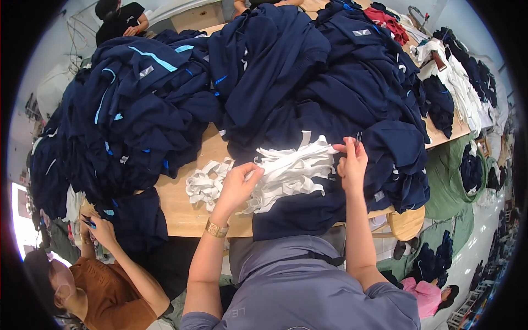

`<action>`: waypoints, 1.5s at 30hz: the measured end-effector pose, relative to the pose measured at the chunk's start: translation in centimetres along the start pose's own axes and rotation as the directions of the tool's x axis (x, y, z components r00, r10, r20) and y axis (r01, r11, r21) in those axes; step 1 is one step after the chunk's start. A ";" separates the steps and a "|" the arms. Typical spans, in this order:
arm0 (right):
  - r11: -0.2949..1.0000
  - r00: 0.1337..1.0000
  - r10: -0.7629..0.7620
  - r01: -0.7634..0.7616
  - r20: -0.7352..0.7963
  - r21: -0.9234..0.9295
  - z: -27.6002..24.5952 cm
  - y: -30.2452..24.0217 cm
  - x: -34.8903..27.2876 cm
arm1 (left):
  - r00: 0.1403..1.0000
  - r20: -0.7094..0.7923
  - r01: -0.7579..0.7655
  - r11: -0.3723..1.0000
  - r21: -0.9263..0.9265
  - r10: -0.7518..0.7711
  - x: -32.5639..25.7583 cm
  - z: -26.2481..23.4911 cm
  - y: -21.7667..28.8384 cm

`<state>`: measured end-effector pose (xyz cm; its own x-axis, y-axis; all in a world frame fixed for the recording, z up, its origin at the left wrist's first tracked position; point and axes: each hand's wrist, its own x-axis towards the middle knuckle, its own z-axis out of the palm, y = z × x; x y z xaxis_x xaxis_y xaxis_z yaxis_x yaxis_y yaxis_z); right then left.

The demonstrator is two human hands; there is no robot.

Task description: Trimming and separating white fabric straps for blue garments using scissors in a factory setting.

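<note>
Far left, off the table's left edge, a co-worker in a brown top point(118, 300) sits with a hand point(98, 230) raised near a small dark tool, too small to tell more. On the wooden table point(181, 212) a big heap of navy garments point(137, 110) covers the left side and runs on across the back. Near the front edge, at the middle, lies a loose pile of white fabric strips point(286, 173), a smaller clump of it trailing toward the left. The left hand point(239, 184), gold bracelet point(216, 229) at the wrist, rests on the pile with fingers closed round a bunch of strips, pinching them. The right hand point(352, 162) is raised just beyond the pile's right end, thumb and forefinger pressed together on one strip end; a thin dark object sticks up from the fingers, possibly small snips, cannot tell. More navy garments point(396, 159) lie under and to the right of that hand, up to the table's right edge. Judged step: separating or trimming single strips out of the bundle. The next move likely calls for keeping the left-hand bunch steady so the single strip comes free without dragging the rest.
</note>
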<state>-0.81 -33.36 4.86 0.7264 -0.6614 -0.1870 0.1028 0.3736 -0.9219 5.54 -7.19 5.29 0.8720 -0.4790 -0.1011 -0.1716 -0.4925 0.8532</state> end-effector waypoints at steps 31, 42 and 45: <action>0.888 0.705 0.448 -0.425 0.549 -0.178 6.1 6.3 -7.9 | 0.997 -0.062 -0.064 0.937 -0.344 0.045 -0.2 1.9 -1.0; 0.909 0.713 0.400 -0.387 0.575 -0.153 5.8 6.7 -7.9 | 0.999 -0.022 -0.046 0.918 -0.395 0.040 -0.3 1.8 -0.6; 0.886 0.686 0.426 -0.447 0.590 -0.119 5.8 6.3 -7.9 | 1.000 -0.029 -0.016 0.912 -0.409 0.005 -0.2 1.7 -0.7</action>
<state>-1.96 -22.02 2.54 0.9431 0.0893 -0.3203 -0.3148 0.5496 -0.7739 4.70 -7.98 3.79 0.8840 -0.4601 -0.0824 0.0173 -0.1441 0.9894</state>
